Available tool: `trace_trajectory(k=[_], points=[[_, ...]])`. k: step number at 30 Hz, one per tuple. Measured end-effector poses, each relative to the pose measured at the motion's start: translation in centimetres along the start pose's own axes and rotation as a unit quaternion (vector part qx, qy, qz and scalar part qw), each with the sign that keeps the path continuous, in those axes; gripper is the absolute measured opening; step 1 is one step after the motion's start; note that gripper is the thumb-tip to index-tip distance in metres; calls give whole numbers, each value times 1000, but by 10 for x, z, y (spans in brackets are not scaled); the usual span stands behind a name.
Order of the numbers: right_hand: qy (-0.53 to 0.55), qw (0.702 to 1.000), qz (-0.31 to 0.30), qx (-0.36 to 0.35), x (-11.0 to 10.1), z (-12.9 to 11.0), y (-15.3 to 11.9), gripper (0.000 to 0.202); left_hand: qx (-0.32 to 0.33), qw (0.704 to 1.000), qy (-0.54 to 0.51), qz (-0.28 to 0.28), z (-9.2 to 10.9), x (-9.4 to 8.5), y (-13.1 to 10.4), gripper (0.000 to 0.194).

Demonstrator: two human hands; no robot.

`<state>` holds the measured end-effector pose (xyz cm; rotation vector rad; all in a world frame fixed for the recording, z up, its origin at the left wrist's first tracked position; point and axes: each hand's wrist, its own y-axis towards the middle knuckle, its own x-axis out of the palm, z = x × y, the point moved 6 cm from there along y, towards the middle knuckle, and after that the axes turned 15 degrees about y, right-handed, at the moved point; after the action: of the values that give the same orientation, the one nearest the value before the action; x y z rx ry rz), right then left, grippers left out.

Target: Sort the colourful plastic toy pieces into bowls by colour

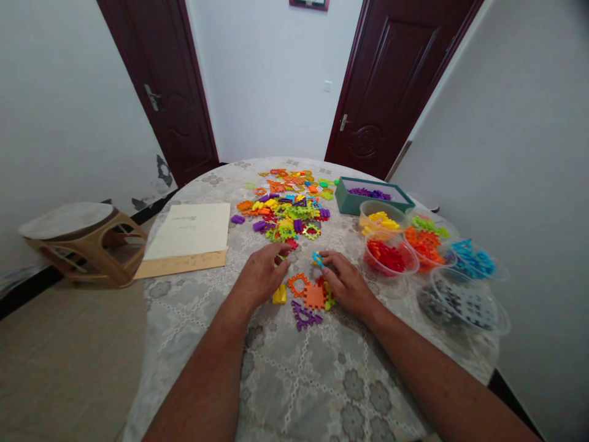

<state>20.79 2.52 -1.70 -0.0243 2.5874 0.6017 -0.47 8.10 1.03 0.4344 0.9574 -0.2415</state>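
My right hand point(347, 281) pinches a small blue toothed building piece point(317, 258) between thumb and fingers. Across from it, my left hand point(263, 273) is closed, with a bit of a lime-green building piece point(281, 259) showing between thumb and fingers; most of that piece is hidden. On the tablecloth between and below the hands lie an orange frame piece point(298, 285), a solid orange square piece point(315, 296), a purple triangular piece point(305, 317) and a yellow piece point(279, 294). A lime-green piece point(328, 297) is partly covered by my right hand.
Beyond the hands spreads a mixed pile of pieces point(294, 212). At right stand a green box point(348, 203) of purple pieces and several clear tubs, including one with red pieces point(385, 256) and one with grey pieces point(460, 304). Paper sheets point(191, 230) lie left; a stool point(87, 245) stands beyond.
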Motion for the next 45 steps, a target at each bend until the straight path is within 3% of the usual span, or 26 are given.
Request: trace_trajectory(k=[4,7,11,17,20,23,27,32,35,38,45], points=[[9,999,19,-32,-5,-9,0,13,-11,989,-135,-53,8,8,1,39],[-20,995,-16,-91,3,-23,-2,17,-29,969,-223,-105,13,17,1,49],[-25,990,-54,-131,12,-34,-3,22,-33,963,-223,-150,16,18,1,48],[26,998,8,-58,-3,-34,-1,20,-3,967,-186,-172,13,17,5,44],[36,999,15,-27,-19,-47,-5,22,15,969,-171,-176,16,16,4,44],[12,997,74,-18,-60,-63,-13,22,-11,976,-150,-157,14,12,5,49],[-79,966,246,6,-160,-59,-30,27,-73,984,-122,-103,1,1,10,56],[-242,884,390,88,-300,-12,-61,31,-111,988,-92,-60,-10,-7,14,54],[-353,824,405,179,-355,21,-78,28,-106,989,-89,-51,-7,-11,14,51],[-404,794,387,237,-376,44,-91,25,-110,988,-96,-52,-3,-12,14,49],[-416,780,376,278,-373,64,-107,21,-103,989,-86,-55,-6,-12,14,47]])
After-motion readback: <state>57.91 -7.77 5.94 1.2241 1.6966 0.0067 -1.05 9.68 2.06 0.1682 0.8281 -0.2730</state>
